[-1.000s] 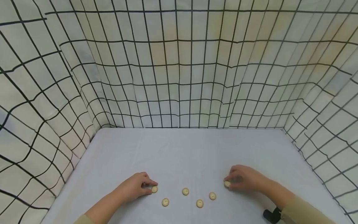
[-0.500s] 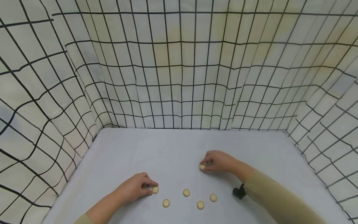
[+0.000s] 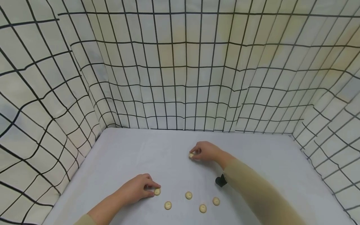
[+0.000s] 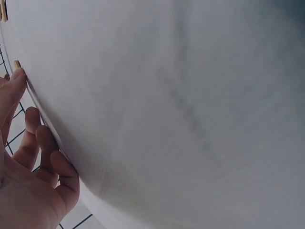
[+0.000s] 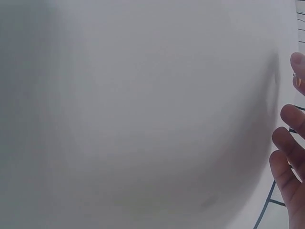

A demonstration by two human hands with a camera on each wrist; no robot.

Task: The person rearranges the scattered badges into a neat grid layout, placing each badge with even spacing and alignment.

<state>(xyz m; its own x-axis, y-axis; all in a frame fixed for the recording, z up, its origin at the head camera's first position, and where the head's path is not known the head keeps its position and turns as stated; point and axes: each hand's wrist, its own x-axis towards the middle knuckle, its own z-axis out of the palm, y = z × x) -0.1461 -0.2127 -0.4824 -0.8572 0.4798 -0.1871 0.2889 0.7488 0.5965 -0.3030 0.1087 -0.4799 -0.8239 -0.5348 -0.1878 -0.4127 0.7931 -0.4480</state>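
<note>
Towards the table's front left, my left hand (image 3: 135,188) pinches a round cream button (image 3: 157,191) between thumb and index finger, low at the white cloth. Farther back, right of the middle, my right hand (image 3: 207,152) holds another cream button (image 3: 191,155) by thumb and fingertips. In the left wrist view the button's edge (image 4: 17,64) shows at the fingertips. A sliver of button (image 5: 298,82) appears between thumb and finger in the right wrist view. Several like buttons lie apart between the arms, among them one button (image 3: 188,195) and a nearer one (image 3: 202,208).
White cloth covers the table (image 3: 140,150). White walls with a black grid (image 3: 180,75) enclose its back and sides. A small black device (image 3: 221,180) sits at the right wrist beside the beige sleeve (image 3: 253,187).
My right hand has carried its button from the right side leftward and away, towards the table's middle back. The left hand keeps its pinch in place. The loose buttons have not been moved.
</note>
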